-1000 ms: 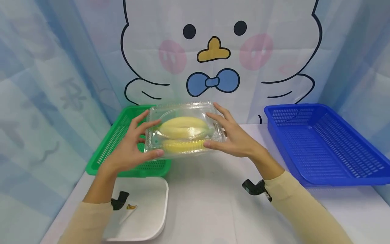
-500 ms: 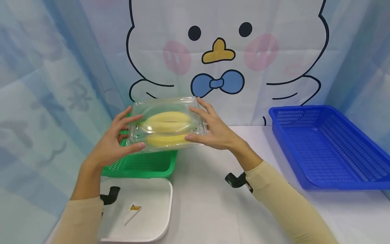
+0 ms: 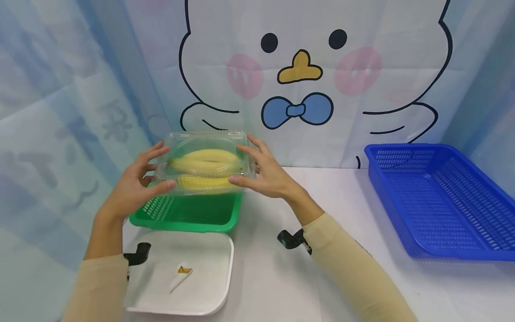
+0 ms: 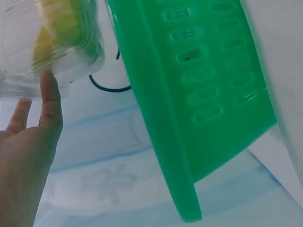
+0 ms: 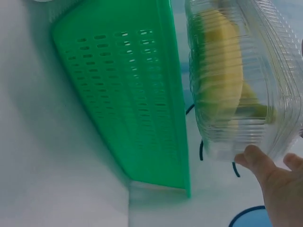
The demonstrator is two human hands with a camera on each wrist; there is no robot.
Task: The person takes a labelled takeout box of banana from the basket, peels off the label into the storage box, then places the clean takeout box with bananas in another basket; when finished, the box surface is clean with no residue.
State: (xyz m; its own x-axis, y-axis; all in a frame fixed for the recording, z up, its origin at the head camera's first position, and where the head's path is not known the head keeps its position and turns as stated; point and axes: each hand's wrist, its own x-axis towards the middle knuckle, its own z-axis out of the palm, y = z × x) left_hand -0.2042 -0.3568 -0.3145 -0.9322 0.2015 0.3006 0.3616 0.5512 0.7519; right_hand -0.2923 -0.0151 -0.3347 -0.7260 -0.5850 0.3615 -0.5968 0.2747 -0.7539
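A clear plastic clamshell box (image 3: pixel 189 139) with yellow bananas (image 3: pixel 209 166) inside is held up in both hands, above the green basket (image 3: pixel 185 226). My left hand (image 3: pixel 130 184) grips its left end, thumb on the near edge and fingers at the far corner. The right hand (image 3: pixel 268 173) holds the other end the same way. From the left wrist view, a finger presses against the box's underside beside the basket's side. In the right wrist view the ribbed box (image 5: pixel 255 137) hangs clear of the basket rim, fingertips on its end.
In front of the green basket stands a white tray (image 3: pixel 157 277) holding a small white pointed tag (image 3: pixel 181 278) with a banana picture. A blue basket (image 3: pixel 434 197) is at the right on the white table (image 3: pixel 281 277). Patterned curtains (image 3: pixel 48 156) enclose the back and sides.
Both hands have carried the clamshell box leftward, and it now hangs over the green basket. The head view has turned slightly left, so the baskets and backdrop appear farther right.
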